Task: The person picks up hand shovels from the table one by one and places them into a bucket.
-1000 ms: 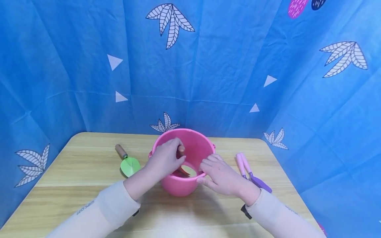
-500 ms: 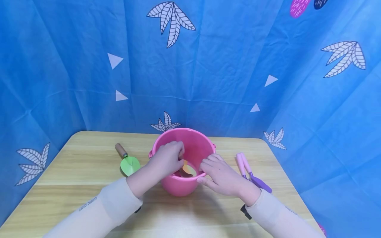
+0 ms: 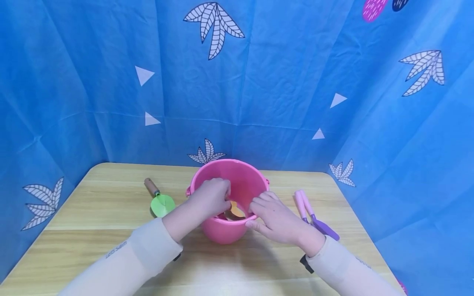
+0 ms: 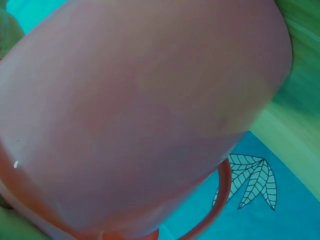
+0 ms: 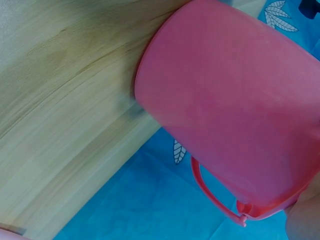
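A pink bucket [image 3: 226,233] stands upright in the middle of the table, and its outer wall fills much of both wrist views. My left hand [image 3: 212,196] reaches over the rim into it with curled fingers, their tips hidden. Below the thumb shows part of an orange and brown garden tool [image 3: 237,210], low inside the bucket; the hand appears to hold it, with the grip out of sight. My right hand [image 3: 272,216] grips the bucket's right front rim, fingers inside and thumb outside. The bucket's handle [image 5: 210,192] hangs down its side in the right wrist view.
Left of the bucket lies a green trowel [image 3: 163,204] with a wooden handle. On the right, a pair of purple tools [image 3: 324,229] with pink handles lies on the wooden table [image 3: 92,242]. A blue patterned cloth [image 3: 277,82] hangs behind.
My left hand has sunk a little deeper into the bucket and turned. The tool's brown handle no longer shows between its fingers; an orange part has come into sight. My right hand stays put.
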`<move>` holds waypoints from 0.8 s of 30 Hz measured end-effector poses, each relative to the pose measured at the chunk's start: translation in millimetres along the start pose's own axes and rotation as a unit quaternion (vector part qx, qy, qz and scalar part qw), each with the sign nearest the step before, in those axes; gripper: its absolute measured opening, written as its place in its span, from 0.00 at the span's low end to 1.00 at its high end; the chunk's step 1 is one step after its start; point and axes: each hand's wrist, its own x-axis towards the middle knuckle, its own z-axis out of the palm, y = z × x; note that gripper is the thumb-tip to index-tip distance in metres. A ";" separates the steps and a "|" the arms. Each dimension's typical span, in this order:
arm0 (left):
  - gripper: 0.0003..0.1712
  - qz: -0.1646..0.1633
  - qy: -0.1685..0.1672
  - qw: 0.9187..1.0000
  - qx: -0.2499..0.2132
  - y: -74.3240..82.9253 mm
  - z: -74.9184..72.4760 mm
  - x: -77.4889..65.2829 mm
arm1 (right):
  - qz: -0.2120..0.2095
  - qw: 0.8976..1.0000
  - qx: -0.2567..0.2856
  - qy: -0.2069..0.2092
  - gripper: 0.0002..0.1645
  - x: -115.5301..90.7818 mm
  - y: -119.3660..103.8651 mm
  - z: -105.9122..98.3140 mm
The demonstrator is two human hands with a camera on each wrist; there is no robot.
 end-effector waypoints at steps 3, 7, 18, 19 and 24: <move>0.18 0.004 -0.006 1.000 0.018 1.2 1.1 1.6 | -0.004 1.000 -0.003 0.003 0.21 0.1 0.3 0.2; 0.19 0.020 -0.009 0.999 0.040 2.2 3.3 2.9 | -0.010 1.000 -0.006 0.007 0.21 0.4 0.7 1.0; 0.22 0.027 -0.029 0.997 0.071 6.3 1.8 2.3 | -0.006 1.000 0.002 0.003 0.19 0.1 -0.5 0.2; 0.21 0.029 -0.031 0.996 0.073 6.3 1.7 2.4 | -0.005 1.000 0.003 0.003 0.18 0.1 -0.5 0.2; 0.18 0.032 -0.043 0.996 0.074 5.6 1.0 3.6 | -0.004 1.000 0.002 0.003 0.18 -0.3 -0.2 -0.1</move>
